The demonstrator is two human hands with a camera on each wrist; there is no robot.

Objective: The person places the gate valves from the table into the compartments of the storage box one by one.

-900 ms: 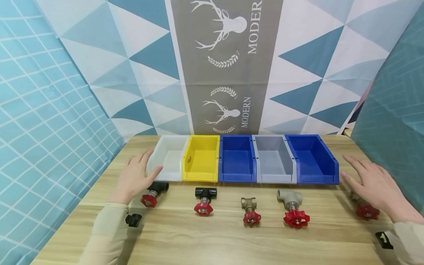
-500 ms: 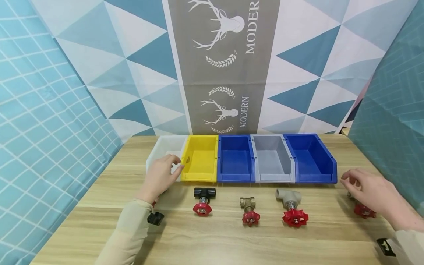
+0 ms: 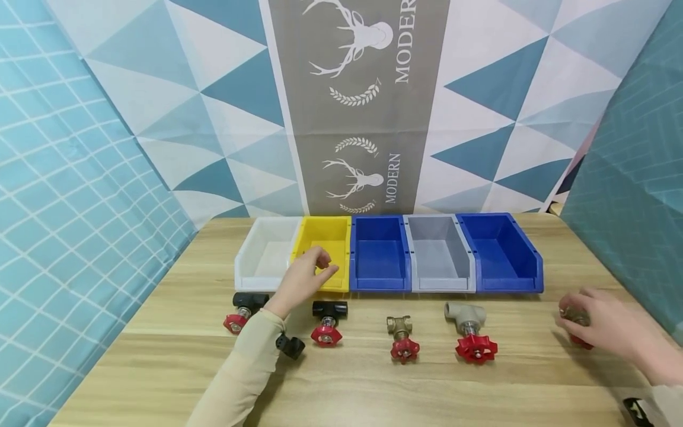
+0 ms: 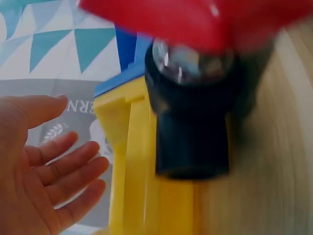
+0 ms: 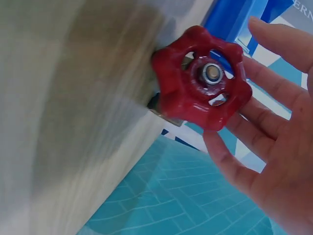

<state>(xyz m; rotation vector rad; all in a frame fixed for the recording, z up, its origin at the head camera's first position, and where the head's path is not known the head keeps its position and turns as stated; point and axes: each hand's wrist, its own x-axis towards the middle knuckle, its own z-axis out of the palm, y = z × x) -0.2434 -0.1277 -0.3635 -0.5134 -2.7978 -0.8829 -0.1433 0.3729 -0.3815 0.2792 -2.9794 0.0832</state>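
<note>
My left hand [image 3: 304,276] hovers over the front of the yellow bin [image 3: 322,284], thumb apart from loosely bent fingers, holding nothing. Close to the left wrist camera is a black valve [image 4: 193,132] with a red handwheel [image 4: 215,19]; the head view shows this black tee valve [image 3: 329,309] just right of the left forearm. At the far right, my right hand [image 3: 613,323] reaches around a valve with a red handwheel [image 5: 203,78]. Its fingers [image 5: 271,122] lie behind the wheel with the thumb apart; any contact is unclear. The hand partly hides that valve's body.
Along the back stand a white bin [image 3: 261,283], a blue bin [image 3: 381,284], a grey bin [image 3: 443,286] and another blue bin [image 3: 507,284]. Another black valve [image 3: 251,301], a brass valve [image 3: 400,326] and a grey valve [image 3: 466,314] lie on the wooden table [image 3: 373,391].
My left hand has swung right from beside the white bin to the yellow one, uncovering the leftmost black valve. The right hand has come down toward the far-right valve, its fingers bending more.
</note>
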